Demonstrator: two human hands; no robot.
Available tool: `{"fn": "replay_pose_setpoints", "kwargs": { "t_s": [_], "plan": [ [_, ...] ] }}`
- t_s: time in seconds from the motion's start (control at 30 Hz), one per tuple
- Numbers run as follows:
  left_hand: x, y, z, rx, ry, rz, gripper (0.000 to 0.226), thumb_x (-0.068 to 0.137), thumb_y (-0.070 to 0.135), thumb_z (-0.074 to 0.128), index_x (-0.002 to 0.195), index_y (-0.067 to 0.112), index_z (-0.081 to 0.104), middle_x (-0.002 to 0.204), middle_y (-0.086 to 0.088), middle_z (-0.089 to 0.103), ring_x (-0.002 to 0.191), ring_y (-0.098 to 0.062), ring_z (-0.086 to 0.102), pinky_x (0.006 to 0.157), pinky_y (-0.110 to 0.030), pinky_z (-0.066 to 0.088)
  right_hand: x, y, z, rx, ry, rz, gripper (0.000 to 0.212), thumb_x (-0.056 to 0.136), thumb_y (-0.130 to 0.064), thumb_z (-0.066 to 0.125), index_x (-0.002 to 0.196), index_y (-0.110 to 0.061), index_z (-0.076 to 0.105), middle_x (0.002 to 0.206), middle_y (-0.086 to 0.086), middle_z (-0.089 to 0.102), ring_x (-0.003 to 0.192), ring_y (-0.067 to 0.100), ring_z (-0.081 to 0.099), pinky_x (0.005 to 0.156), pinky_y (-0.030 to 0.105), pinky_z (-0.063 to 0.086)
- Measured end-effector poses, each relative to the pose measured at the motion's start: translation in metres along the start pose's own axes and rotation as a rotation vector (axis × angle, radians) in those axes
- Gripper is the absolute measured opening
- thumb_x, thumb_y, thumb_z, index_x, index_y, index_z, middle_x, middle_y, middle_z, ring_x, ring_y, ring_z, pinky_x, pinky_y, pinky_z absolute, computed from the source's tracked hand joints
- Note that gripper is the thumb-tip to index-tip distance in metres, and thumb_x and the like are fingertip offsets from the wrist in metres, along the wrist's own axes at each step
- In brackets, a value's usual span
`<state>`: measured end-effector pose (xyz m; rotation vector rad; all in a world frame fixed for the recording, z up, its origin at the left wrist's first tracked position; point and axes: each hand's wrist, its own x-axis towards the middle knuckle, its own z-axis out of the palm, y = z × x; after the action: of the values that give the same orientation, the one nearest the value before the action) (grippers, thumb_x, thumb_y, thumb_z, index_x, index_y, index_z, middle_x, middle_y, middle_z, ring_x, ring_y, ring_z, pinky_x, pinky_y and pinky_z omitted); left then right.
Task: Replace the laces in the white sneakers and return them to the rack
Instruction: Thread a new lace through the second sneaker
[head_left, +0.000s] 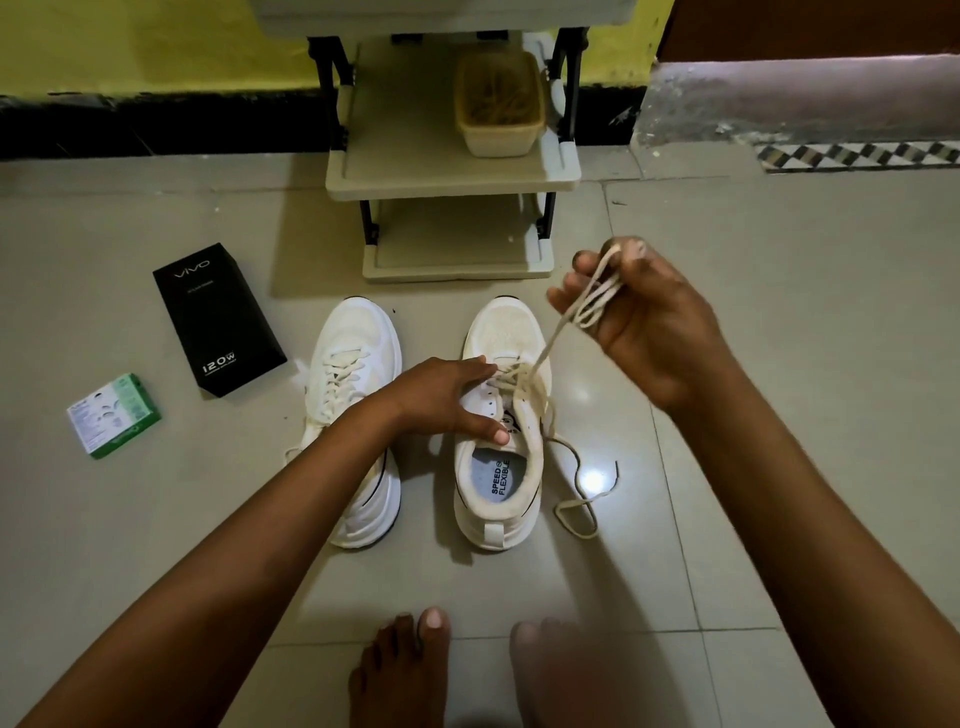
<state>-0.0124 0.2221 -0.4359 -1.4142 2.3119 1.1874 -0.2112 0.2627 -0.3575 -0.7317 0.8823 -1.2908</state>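
Glossy grey floor tiles (727, 322) run back to a yellow wall with a black skirting. Farthest left of both hands lies a small green cardboard carton (114, 415), then a matte black rectangular box (218, 317). A laced white mesh sneaker (356, 410) stands just left of the left hand (441, 400), whose straightened fingers press the tongue of the second white sneaker (501, 415). Beyond them stands a cream plastic shoe rack (447, 166). Up and right, the right hand (639, 322) grips bunched loops of a flat cream lace (540, 358) trailing down into that sneaker's eyelets.
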Motion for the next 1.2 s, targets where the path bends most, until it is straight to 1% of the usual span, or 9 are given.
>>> {"fn": "replay_pose_setpoints", "kwargs": {
  "t_s": [0.07,0.17,0.33,0.4,0.6,0.83,0.97,1.07,1.2],
  "plan": [
    [0.001,0.0,0.0,-0.004,0.0,-0.006,0.091,0.069,0.049,0.076,0.146,0.026,0.031,0.154,0.007,0.026,0.14,-0.014,0.028,0.111,-0.026,0.022,0.003,-0.012,0.001,-0.042,0.056,-0.005,0.025,0.101,-0.017,0.03,0.082,-0.014,0.044,0.068,-0.002,0.056,0.06,0.01,0.053,0.068,0.026,0.051],
    [0.001,0.0,0.0,-0.001,-0.004,-0.012,0.093,0.069,0.05,0.076,0.146,0.025,0.03,0.154,0.006,0.026,0.14,-0.015,0.028,0.111,-0.027,0.022,0.009,0.008,-0.003,-0.672,0.236,0.164,0.018,0.101,-0.026,0.037,0.093,-0.014,0.046,0.075,-0.001,0.051,0.061,0.011,0.045,0.054,0.022,0.037],
    [0.002,0.001,0.002,0.023,-0.001,-0.012,0.094,0.069,0.051,0.075,0.147,0.025,0.028,0.155,0.006,0.024,0.14,-0.015,0.027,0.112,-0.027,0.021,-0.01,0.081,-0.024,-1.525,-0.046,0.291,0.028,0.096,-0.033,0.047,0.099,-0.006,0.053,0.1,0.011,0.063,0.088,0.027,0.056,0.064,0.028,0.033],
    [0.002,0.0,0.002,0.022,0.002,-0.015,0.094,0.069,0.051,0.075,0.147,0.025,0.028,0.155,0.007,0.024,0.14,-0.016,0.027,0.112,-0.028,0.022,-0.011,0.082,-0.025,-1.53,-0.056,0.242,0.023,0.097,-0.028,0.045,0.085,-0.009,0.051,0.088,0.011,0.063,0.077,0.025,0.053,0.06,0.029,0.034],
    [0.001,0.006,0.009,0.11,0.065,-0.035,0.094,0.068,0.06,0.071,0.146,0.027,0.03,0.151,0.003,0.034,0.136,-0.021,0.035,0.106,-0.031,0.031,-0.008,0.063,-0.013,-0.821,0.068,0.316,0.033,0.099,-0.019,0.045,0.067,-0.017,0.052,0.056,-0.014,0.048,0.055,0.002,0.044,0.053,0.015,0.035],
    [0.001,0.005,0.006,0.092,0.043,-0.032,0.092,0.07,0.06,0.069,0.146,0.027,0.03,0.153,0.003,0.031,0.137,-0.021,0.033,0.107,-0.03,0.029,-0.015,0.049,-0.03,-0.948,-0.117,0.709,0.024,0.094,-0.022,0.05,0.081,-0.008,0.063,0.08,0.007,0.061,0.074,0.017,0.057,0.07,0.026,0.051],
    [0.0,0.006,0.006,0.083,0.033,-0.029,0.091,0.071,0.058,0.069,0.146,0.026,0.029,0.153,0.003,0.028,0.138,-0.02,0.031,0.109,-0.03,0.027,-0.025,0.045,-0.036,-0.929,-0.212,0.854,0.054,0.093,-0.053,0.043,0.087,-0.007,0.07,0.08,0.003,0.07,0.074,0.015,0.064,0.072,0.027,0.054],
    [0.0,0.006,0.006,0.091,0.039,-0.028,0.091,0.071,0.058,0.069,0.146,0.026,0.03,0.153,0.003,0.029,0.138,-0.02,0.032,0.11,-0.031,0.028,-0.017,0.053,-0.048,-0.967,-0.077,0.865,0.058,0.096,-0.05,0.037,0.078,-0.005,0.069,0.089,0.014,0.071,0.08,0.023,0.064,0.081,0.035,0.054],
    [0.001,0.006,0.006,0.091,0.032,-0.033,0.091,0.071,0.058,0.069,0.146,0.026,0.03,0.153,0.002,0.03,0.137,-0.021,0.034,0.11,-0.033,0.03,-0.01,0.081,-0.053,-1.523,0.004,0.573,0.033,0.091,-0.035,0.056,0.066,-0.014,0.055,0.071,0.001,0.059,0.079,0.022,0.059,0.063,0.027,0.044]
  ]
}}
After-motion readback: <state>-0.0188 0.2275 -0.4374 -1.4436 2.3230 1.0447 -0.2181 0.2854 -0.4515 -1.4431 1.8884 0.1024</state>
